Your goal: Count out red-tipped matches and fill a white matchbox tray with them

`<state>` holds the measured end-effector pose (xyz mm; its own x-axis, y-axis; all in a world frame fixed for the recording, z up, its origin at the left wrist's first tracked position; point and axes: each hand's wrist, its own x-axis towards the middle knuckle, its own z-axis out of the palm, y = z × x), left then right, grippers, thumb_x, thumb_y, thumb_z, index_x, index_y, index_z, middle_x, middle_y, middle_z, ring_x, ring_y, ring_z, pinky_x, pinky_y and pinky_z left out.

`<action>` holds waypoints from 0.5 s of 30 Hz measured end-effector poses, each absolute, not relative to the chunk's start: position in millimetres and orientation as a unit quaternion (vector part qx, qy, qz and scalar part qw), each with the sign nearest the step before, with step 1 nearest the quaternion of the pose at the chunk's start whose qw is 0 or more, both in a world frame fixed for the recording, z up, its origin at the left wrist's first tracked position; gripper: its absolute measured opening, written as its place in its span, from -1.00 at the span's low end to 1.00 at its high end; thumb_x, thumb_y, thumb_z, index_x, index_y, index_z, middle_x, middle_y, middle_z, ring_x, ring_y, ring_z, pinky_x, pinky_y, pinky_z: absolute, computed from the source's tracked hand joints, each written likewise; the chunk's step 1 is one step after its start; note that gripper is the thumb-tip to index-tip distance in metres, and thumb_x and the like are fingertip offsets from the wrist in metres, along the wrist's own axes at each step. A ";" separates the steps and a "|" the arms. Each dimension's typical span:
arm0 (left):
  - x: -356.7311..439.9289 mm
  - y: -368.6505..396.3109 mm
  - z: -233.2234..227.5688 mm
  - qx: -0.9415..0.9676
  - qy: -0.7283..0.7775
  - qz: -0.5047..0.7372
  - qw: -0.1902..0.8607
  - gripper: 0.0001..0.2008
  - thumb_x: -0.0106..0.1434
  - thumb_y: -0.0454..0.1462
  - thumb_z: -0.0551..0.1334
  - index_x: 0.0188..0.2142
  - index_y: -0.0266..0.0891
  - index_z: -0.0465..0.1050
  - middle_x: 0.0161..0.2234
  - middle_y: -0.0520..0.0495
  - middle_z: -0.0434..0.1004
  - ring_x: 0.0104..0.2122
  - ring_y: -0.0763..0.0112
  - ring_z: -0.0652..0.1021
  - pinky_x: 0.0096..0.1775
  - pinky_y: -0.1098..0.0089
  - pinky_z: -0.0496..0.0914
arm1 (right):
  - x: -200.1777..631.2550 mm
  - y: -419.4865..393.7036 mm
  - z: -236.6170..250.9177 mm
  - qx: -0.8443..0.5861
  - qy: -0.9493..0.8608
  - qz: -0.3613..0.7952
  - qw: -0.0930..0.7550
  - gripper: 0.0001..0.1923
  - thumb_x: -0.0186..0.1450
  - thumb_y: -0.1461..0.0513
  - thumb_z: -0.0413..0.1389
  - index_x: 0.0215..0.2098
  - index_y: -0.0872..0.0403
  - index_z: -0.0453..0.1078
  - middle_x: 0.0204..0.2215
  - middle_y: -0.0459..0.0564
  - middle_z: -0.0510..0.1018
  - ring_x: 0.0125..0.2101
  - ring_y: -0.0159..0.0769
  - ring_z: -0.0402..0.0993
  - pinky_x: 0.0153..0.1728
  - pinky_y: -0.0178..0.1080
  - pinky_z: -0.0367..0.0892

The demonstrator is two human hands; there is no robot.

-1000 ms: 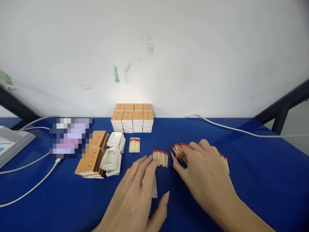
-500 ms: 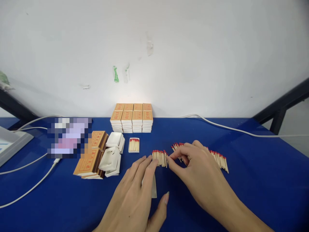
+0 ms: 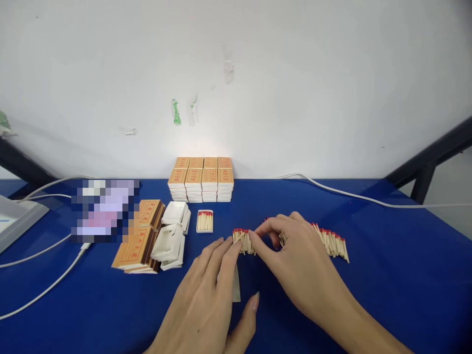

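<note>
My left hand (image 3: 206, 290) lies with its fingers stretched out and its thumb apart. Its fingertips touch the left side of a small row of red-tipped matches (image 3: 244, 248). Partly under that hand is a flat pale strip (image 3: 236, 287). The thumb and forefinger of my right hand (image 3: 298, 260) are pinched together at the row's right side, where a slanted match seems to run from them. More loose matches (image 3: 334, 241) lie behind and to the right of this hand, which hides some. A filled white matchbox tray (image 3: 204, 221) stands beyond my left hand.
Stacked orange matchboxes (image 3: 201, 179) stand against the white wall. At the left are orange box sleeves (image 3: 138, 241) and several white trays (image 3: 167, 242), beside a blurred-out phone (image 3: 106, 209) on a white cable (image 3: 55, 282). Another cable (image 3: 354, 199) crosses the back right.
My right hand has moved slightly left, over the right side of the small match row. A match now lies slanted across it. My left hand stays in place.
</note>
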<state>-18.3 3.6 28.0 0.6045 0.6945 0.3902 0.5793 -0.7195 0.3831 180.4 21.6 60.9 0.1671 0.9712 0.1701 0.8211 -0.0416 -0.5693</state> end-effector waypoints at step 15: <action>-18.6 0.8 33.9 0.860 0.377 0.326 0.111 -0.49 0.45 -0.33 0.20 0.36 -0.20 0.24 0.14 -0.28 0.61 0.14 0.08 0.65 0.08 0.09 0.69 | 176.8 8.2 54.8 -0.676 -0.686 0.117 0.243 -0.79 0.30 0.31 0.32 -0.47 -0.05 0.52 -0.43 -0.06 0.55 -0.22 -0.04 0.48 -0.06 0.07 0.34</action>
<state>-18.6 0.8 33.9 0.5037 0.7201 0.4773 0.5757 -0.6917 0.4360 176.8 8.2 54.8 0.0323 0.9841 0.1745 0.8705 0.0580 -0.4887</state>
